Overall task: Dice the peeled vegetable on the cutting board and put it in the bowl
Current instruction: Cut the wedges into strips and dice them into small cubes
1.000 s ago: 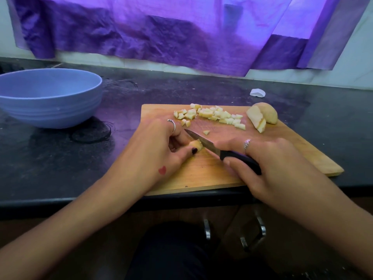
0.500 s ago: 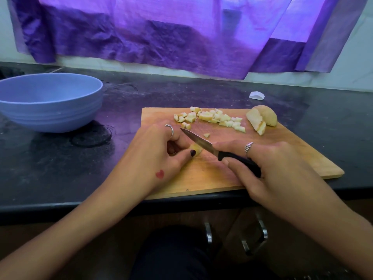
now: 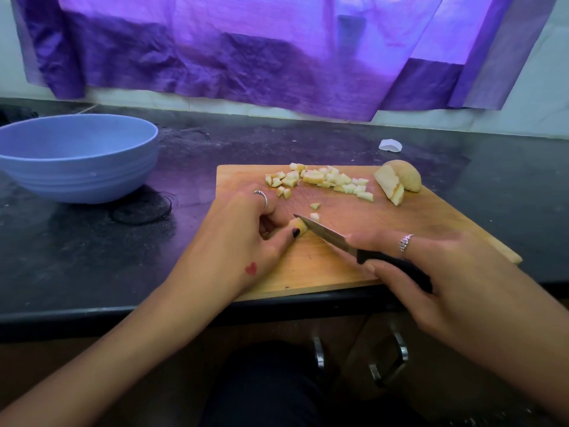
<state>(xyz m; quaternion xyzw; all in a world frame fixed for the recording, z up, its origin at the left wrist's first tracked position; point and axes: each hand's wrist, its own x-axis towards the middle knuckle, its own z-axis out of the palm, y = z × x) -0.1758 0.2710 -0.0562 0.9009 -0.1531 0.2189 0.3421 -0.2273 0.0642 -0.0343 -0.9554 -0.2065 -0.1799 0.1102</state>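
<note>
The small vegetable piece (image 3: pixel 299 227) lies on the cutting board (image 3: pixel 332 272) near its left middle, pale yellow and partly hidden; the left hand (image 3: pixel 246 238) pins it, fingers (image 3: pixel 278 215) curled down over it and the thumb, with a dark-painted nail, pressed against its near side; the right hand (image 3: pixel 431 272) grips the black handle of the knife (image 3: pixel 354 246), fingers wrapped closed around it and the forefinger extended along the top toward the blade; the blade edge touches the right side of the held piece, tip pointing left and away; two loose cubes (image 3: pixel 314 211) lie just beyond the blade; the diced pile (image 3: pixel 323 180) is spread along the far edge of the board, small pale cubes with yellowish faces; the uncut chunks (image 3: pixel 398 181) rest at the far right corner, well apart from both hands; the board sits on the dark tabletop (image 3: pixel 92 257); the blue bowl (image 3: pixel 77 158) stands on the tabletop to the left, well apart from the board; a small white scrap (image 3: pixel 390 145) lies beyond the board; purple cloth (image 3: pixel 246 57) hangs behind.
</note>
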